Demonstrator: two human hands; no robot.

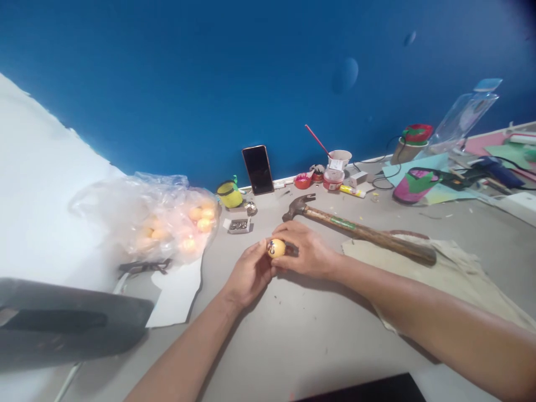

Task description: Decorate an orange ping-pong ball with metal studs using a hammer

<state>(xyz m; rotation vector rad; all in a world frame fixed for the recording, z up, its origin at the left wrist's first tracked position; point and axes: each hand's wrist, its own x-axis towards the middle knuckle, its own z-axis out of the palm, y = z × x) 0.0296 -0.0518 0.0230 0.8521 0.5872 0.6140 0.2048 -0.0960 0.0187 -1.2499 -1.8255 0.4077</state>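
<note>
Between my two hands is a small orange-yellow ball (277, 248) with dark markings on its left side. My left hand (253, 269) grips it from the left with its fingers curled round. From the right, my right hand (309, 249) pinches the same ball between thumb and fingers. Just beyond my hands lies a claw hammer (355, 228) with a worn wooden handle, its head to the left. A small open box of metal bits (239, 225) sits to the left of my fingers, with a crumpled piece of foil (250, 207) behind it.
A clear plastic bag (167, 215) with several orange balls lies at left, near a dark grey object (71, 324). A phone (258, 169) leans on the blue wall. Beige cloth (452, 279) lies under my right arm. Cups, a glue stick (352, 191) and a plastic bottle (464, 114) stand behind.
</note>
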